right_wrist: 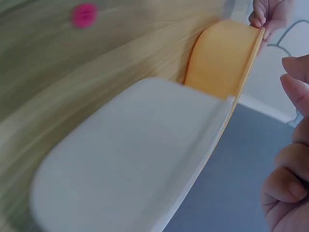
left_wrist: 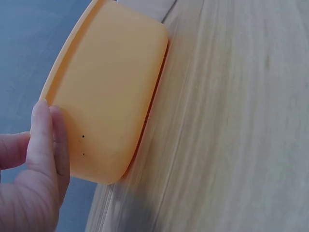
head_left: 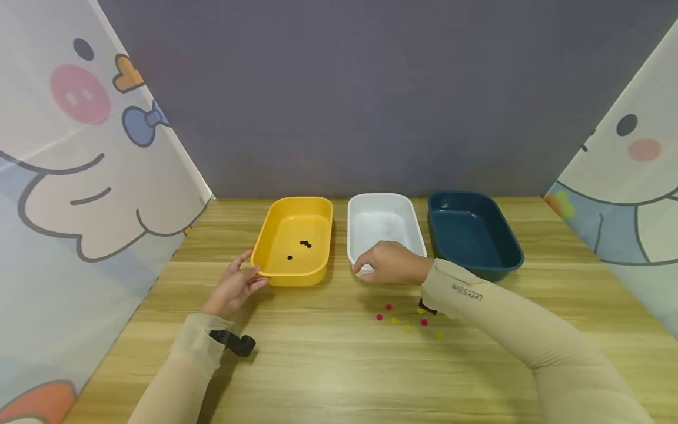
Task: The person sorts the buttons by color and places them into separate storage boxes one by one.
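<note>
Beige sleeves (head_left: 508,321) cover the forearms reaching over a wood-grain tabletop (head_left: 318,371). Leftmost of three trays in a row, the yellow tray (head_left: 296,280) is pinched at its near left corner by the left hand (head_left: 233,288), thumb and fingers gripping the rim; small black discs (head_left: 289,257) lie inside. Over the near end of the white tray (head_left: 373,221) hangs the right hand (head_left: 394,263), thumb and index tips slightly parted with nothing visible between, other fingers curled. Just right stands the dark blue tray (head_left: 468,235). Magenta buttons (head_left: 424,322) and yellow discs (head_left: 439,335) lie scattered nearer. A grey panel (head_left: 339,100) rises behind, flanked by cartoon-printed sheets (head_left: 58,194).
</note>
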Available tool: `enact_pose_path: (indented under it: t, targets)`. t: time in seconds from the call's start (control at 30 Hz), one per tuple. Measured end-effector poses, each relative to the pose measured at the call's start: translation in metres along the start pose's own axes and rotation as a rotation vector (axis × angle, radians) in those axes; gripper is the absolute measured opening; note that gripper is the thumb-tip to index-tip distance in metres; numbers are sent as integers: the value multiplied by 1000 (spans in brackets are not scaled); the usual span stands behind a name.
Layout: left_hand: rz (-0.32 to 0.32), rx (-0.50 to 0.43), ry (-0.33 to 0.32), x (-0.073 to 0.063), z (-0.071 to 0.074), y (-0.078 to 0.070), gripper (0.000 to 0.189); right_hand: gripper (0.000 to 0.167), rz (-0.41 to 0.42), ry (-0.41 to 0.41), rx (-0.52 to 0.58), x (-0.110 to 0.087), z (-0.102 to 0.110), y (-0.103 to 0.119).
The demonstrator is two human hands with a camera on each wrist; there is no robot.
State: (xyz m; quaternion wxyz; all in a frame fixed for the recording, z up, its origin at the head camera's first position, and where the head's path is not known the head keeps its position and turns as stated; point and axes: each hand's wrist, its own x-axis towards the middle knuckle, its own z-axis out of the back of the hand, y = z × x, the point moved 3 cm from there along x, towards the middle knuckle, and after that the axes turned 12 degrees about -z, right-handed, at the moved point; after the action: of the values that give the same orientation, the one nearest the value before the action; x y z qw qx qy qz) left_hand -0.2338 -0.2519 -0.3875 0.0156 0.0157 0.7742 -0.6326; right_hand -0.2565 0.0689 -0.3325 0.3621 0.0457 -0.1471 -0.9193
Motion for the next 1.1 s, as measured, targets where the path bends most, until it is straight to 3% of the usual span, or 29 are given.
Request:
enact_pose_path:
  t: [0.17,0.4,0.63,0.87,1.1]
  targets:
    - [-4,-21,16,2,1,3,62,15,-28,-23,38,-21,0,-20]
    - [11,-53,29,0,2,4,63,12,-110,-29,189,-47,-9,-50]
    - [2,-120,38,2,4,1,65,12,-138,-53,181,-67,-14,-66]
    - [9,-136,38,2,5,1,66,14,-195,-23,172,-87,-9,-82]
    - [11,-142,46,0,5,4,68,18,-269,-62,198,-108,-1,-96]
